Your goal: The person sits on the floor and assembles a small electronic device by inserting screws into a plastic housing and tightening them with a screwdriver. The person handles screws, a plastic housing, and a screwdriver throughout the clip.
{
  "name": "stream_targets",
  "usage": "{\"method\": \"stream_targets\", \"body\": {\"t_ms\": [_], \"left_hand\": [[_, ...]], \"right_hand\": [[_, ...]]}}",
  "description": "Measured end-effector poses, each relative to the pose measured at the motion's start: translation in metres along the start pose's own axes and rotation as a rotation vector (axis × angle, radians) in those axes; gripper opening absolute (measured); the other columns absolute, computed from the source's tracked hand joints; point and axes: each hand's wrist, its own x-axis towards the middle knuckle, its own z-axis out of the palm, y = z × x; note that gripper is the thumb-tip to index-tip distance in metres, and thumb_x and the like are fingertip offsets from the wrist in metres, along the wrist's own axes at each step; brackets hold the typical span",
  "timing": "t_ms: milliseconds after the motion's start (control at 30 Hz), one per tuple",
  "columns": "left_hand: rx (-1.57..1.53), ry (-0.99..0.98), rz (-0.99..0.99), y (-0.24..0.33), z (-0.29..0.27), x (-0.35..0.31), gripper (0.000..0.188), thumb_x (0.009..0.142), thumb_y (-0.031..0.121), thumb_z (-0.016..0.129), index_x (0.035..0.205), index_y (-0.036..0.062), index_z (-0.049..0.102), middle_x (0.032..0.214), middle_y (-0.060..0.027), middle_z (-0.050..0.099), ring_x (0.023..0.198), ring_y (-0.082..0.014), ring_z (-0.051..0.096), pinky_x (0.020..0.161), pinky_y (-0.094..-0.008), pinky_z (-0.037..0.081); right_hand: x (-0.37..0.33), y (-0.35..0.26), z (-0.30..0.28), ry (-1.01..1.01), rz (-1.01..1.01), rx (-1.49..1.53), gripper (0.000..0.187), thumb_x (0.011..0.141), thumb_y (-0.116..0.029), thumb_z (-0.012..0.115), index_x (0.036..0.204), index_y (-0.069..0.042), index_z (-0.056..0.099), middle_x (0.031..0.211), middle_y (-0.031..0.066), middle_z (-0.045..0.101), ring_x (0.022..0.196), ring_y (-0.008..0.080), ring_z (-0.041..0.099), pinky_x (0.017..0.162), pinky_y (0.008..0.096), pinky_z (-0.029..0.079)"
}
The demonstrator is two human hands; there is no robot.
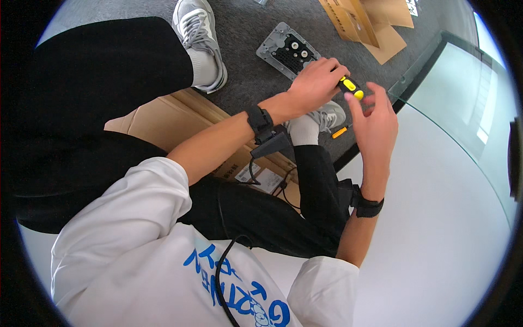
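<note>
My left hand [321,82] is closed around one end of a black-and-yellow tool handle [351,87] that looks like a screwdriver's; its shaft, if any, is hidden. My right hand [376,117] is beside the handle's rounded yellow end, thumb and fingers apart and curved, with nothing visible in the grasp. Just beyond my left hand, a grey housing [268,48] with a black inner part and two round silvery pieces lies on the dark carpet. My left fingers hide its near corner.
A small orange-handled tool [340,132] lies on the carpet by my shoe [329,116]. Cardboard boxes stand beneath my legs [180,117] and at the far right [348,22]. A glass-edged white surface [436,163] borders my right side. Black cables [220,272] run across my shirt and lap.
</note>
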Motion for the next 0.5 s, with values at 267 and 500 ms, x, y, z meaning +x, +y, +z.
{"method": "stream_targets", "body": {"t_ms": [267, 500], "left_hand": [[-0.037, 0.033, -0.015, 0.004, 0.002, 0.002, 0.042, 0.08, 0.01, 0.079, 0.119, 0.0088, 0.061, 0.106, -0.0095, 0.065, 0.105, -0.0334, 0.063, 0.091, -0.0465, 0.05], [-0.057, -0.034, -0.046, 0.007, -0.003, 0.006, 0.042, 0.083, 0.008, 0.077, 0.12, 0.0055, 0.059, 0.113, -0.0122, 0.066, 0.108, -0.036, 0.062, 0.096, -0.0476, 0.048]], "right_hand": [[0.0, 0.005, 0.009, 0.018, -0.008, -0.062, 0.039, 0.088, -0.02, 0.078, 0.12, -0.008, 0.061, 0.092, 0.0131, 0.07, 0.083, 0.0345, 0.071, 0.068, 0.043, 0.055], [-0.001, 0.0, 0.003, 0.14, -0.034, 0.088, 0.03, 0.092, -0.014, 0.074, 0.118, -0.004, 0.064, 0.091, 0.0139, 0.068, 0.077, 0.0264, 0.067, 0.069, 0.0364, 0.052]]}}
